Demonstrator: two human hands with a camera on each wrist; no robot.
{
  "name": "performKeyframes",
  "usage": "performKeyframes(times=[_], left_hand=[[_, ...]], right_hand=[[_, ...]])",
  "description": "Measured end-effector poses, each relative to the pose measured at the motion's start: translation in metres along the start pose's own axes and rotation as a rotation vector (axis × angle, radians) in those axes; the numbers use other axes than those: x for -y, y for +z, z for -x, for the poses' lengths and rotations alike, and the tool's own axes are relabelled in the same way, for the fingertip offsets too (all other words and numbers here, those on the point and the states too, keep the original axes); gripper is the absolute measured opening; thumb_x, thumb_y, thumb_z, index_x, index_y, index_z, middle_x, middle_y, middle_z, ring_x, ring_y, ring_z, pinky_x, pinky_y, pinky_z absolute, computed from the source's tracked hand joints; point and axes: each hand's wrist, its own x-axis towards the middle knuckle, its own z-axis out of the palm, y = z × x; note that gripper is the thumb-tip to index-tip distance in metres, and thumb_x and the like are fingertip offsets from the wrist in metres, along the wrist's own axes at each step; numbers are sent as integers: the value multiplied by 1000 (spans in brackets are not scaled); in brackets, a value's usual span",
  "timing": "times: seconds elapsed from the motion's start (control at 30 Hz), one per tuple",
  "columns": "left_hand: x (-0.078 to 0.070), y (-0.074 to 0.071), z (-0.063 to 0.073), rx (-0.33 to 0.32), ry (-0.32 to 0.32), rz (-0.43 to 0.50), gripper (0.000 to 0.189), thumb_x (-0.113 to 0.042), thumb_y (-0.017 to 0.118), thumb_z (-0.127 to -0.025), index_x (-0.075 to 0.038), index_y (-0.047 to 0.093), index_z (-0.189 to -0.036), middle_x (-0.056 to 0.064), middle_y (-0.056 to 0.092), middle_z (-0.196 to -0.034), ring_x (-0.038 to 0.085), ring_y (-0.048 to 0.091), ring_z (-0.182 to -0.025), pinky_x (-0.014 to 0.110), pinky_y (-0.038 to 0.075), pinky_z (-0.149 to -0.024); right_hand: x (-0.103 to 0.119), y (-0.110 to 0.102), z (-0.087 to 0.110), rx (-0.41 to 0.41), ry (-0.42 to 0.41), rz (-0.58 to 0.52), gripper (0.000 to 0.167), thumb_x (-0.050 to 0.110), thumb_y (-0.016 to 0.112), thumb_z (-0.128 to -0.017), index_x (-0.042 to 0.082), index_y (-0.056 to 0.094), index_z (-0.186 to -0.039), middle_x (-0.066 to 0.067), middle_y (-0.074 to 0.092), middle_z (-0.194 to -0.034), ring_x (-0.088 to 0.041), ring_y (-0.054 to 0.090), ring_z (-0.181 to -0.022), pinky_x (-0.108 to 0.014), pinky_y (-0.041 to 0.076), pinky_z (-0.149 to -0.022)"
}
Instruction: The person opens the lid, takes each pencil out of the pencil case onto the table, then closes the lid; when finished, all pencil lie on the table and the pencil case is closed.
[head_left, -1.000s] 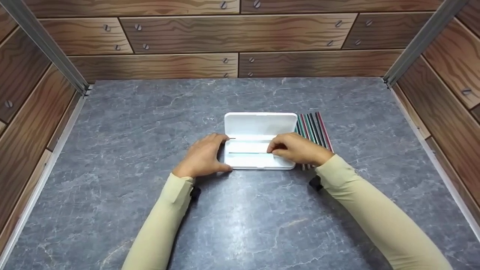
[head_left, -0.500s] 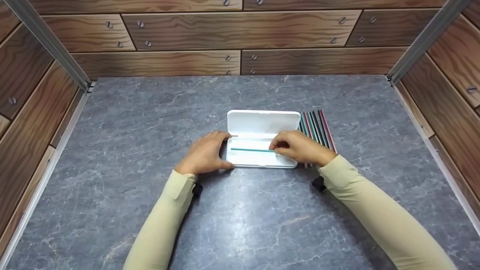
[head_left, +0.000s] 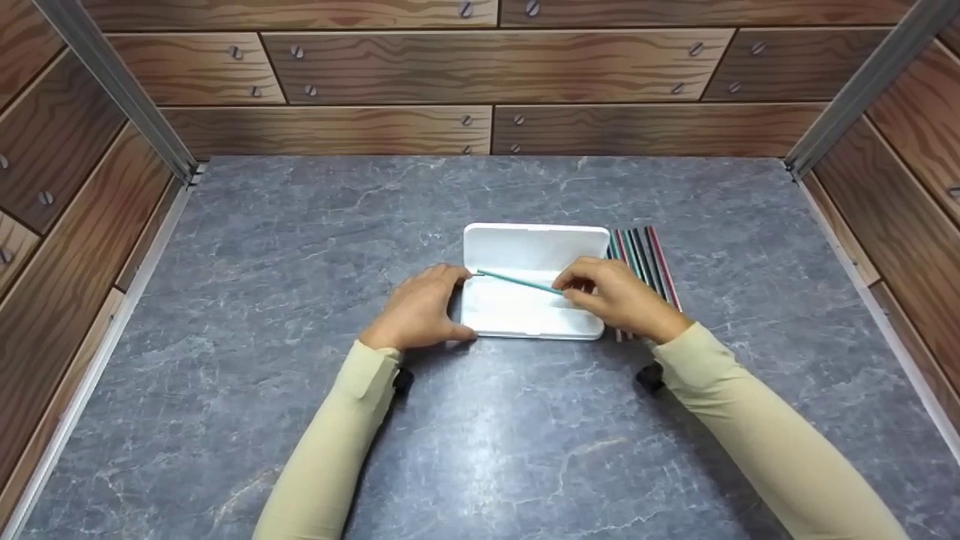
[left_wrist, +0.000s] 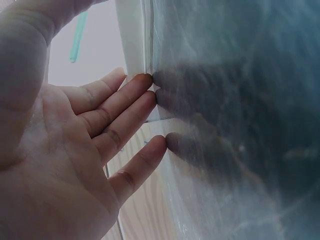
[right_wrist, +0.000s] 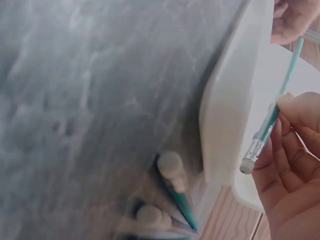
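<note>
A white pencil case (head_left: 502, 319) lies with its lid raised at the back. In the head view my left hand (head_left: 424, 307) rests at the case's left end, thumb at the front corner and index fingertip near the hinge. Its fingers look nearly straight in the left wrist view. My right hand (head_left: 619, 296) pinches a green pencil (right_wrist: 276, 112) near its eraser end, between thumb and fingers. The pencil slants over the inside of the case, far end close to my left index finger. Its silver ferrule and pale eraser show in the right wrist view.
Several red, green and black pencils (head_left: 651, 259) lie in a row to the right of the case, partly behind my right hand. Marbled grey tabletop (head_left: 300, 225) surrounds the case. Wood-patterned walls (head_left: 487, 67) stand at the back and sides.
The green pencil has risen from lying level inside the case to a slant, its far end swung up towards the hinge. My left hand keeps its place at the case.
</note>
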Motion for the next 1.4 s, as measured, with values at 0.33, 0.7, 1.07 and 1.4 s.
performKeyframes(times=[0.33, 0.7, 1.07, 1.4], left_hand=[[1, 2, -2, -4, 8, -8, 92, -37, 99, -81, -8, 58, -157, 14, 67, -147, 35, 63, -140, 56, 49, -123], [2, 2, 3, -11, 2, -15, 90, -38, 99, -81, -8, 58, -156, 13, 67, -148, 35, 63, -141, 58, 50, -121], [-3, 2, -2, -11, 1, -15, 90, -39, 100, -80, -9, 59, -155, 14, 68, -146, 35, 63, -140, 59, 50, -120], [-2, 2, -1, -13, 2, 2, 90, -38, 99, -79, -10, 59, -156, 14, 66, -152, 36, 62, -145, 60, 48, -124]], right_hand=[[-8, -23, 15, -193, 50, -43, 16, -3, 75, -101, 2, 84, -114, -15, 82, -108, -4, 65, -90, -13, 53, -82], [-19, -38, 29, -288, 158, -74, 15, 3, 76, -104, 2, 84, -117, -17, 82, -113, 0, 64, -91, -9, 49, -82], [-41, -55, 51, -464, 246, -92, 20, 0, 77, -102, -7, 81, -120, -27, 80, -108, 12, 62, -84, -3, 50, -77], [-56, -59, 69, -575, 399, 17, 19, -1, 74, -99, -5, 83, -115, -28, 82, -103, 16, 58, -74, -3, 47, -68]])
